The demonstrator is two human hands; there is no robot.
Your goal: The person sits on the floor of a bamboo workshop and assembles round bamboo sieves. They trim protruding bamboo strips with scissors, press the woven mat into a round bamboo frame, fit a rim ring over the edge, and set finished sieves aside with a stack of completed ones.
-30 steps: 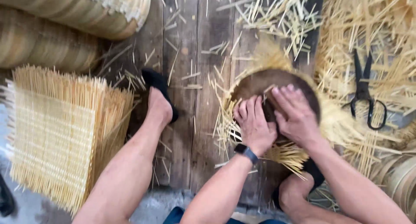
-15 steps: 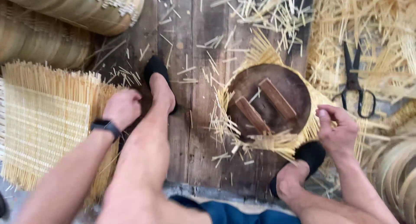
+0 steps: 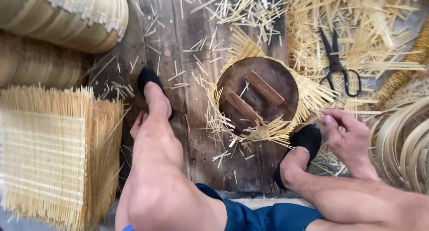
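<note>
Bamboo strips and offcuts litter a dark plank floor (image 3: 196, 123), seen from above by a seated person looking down past bare knees.

Head view: at the centre, slightly toward 1 o'clock, a round wooden mould (image 3: 258, 96) with two short wooden bars on top lies on a half-woven mat (image 3: 268, 132), whose loose strips fan out from under it. The mould seems to serve as a weight and form, pinning the weave flat. A foot in a dark slipper (image 3: 304, 144) sits at the mould's 5 o'clock edge, probably steadying it; the other slippered foot (image 3: 152, 85) rests on the planks at 10 o'clock.

The right hand (image 3: 348, 139), at 4 o'clock, has its fingers curled in a light pinch; a thin strip may be between them, but I cannot tell. Most of the left hand (image 3: 137, 123) is hidden behind the left leg; only a few fingers show, near a square woven mat (image 3: 49, 155) at 8 o'clock, and its grip cannot be judged.

Black scissors (image 3: 338, 65) lie on loose strips at 2 o'clock, within reach. Stacked baskets (image 3: 67, 16) sit at 11 o'clock; bamboo hoops (image 3: 402, 146) at 3 o'clock.
</note>
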